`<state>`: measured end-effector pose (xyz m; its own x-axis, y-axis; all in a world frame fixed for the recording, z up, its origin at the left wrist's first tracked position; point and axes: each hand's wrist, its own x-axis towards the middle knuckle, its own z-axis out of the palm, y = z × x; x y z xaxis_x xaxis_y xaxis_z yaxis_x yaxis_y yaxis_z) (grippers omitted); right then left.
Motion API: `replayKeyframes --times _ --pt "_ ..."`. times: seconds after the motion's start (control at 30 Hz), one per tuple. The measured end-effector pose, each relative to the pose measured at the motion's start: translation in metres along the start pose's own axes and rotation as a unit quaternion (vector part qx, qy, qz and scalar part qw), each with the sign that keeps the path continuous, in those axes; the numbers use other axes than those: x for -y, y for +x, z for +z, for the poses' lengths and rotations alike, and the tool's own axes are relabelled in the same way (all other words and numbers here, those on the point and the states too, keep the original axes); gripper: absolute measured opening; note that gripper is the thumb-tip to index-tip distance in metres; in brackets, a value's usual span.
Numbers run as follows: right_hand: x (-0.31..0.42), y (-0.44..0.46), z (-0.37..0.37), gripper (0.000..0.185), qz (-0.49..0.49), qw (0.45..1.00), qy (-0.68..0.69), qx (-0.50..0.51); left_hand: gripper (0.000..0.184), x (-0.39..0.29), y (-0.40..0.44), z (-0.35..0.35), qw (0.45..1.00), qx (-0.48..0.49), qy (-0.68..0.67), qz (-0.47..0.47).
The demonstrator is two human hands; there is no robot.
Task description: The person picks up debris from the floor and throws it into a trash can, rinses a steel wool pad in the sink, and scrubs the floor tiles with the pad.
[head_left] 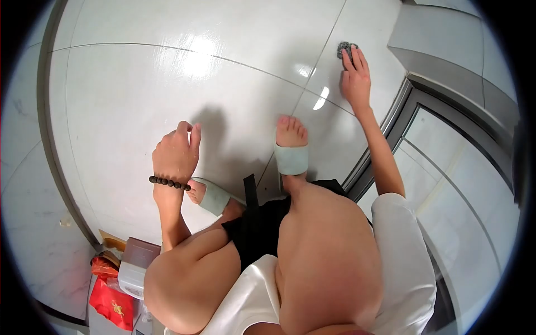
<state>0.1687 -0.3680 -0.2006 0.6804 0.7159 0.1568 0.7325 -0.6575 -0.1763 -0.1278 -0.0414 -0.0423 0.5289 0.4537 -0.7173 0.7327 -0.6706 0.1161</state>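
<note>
My right hand (357, 75) reaches out to the upper right, its fingers pressing a grey steel wool scrubber (347, 49) against the white tiled floor (240, 33). My left hand (176, 152) hangs above the floor at the left, over my left knee's far side, with a dark beaded bracelet (169, 182) on the wrist. Its fingers are loosely bent, the thumb stands a little apart, and I see nothing in it. The fingertips are partly hidden. Drops of water show on the back of this hand.
My feet, in pale green slippers (292, 160), stand between my hands. A grey-framed door (410, 106) runs along the right. At lower left are a red bag (113, 304) and a white-and-brown box (137, 262). A marble-look wall (28, 167) borders the left. Wet sheen marks the tiles.
</note>
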Motion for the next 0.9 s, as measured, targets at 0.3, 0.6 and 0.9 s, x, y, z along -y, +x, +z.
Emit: replayKeyframes --times 0.3,0.6,0.9 --pt "-0.184 -0.059 -0.007 0.048 0.151 0.974 -0.168 0.030 0.048 -0.001 0.006 -0.002 1.000 0.021 -0.007 0.000" --pt "-0.025 -0.170 -0.034 0.049 0.158 0.985 -0.043 0.052 0.053 -0.004 0.003 -0.005 0.999 0.035 -0.010 0.006" --pt "-0.047 -0.167 -0.031 0.047 0.183 0.980 -0.065 0.029 0.050 -0.008 0.002 -0.007 0.999 0.029 0.000 0.024"
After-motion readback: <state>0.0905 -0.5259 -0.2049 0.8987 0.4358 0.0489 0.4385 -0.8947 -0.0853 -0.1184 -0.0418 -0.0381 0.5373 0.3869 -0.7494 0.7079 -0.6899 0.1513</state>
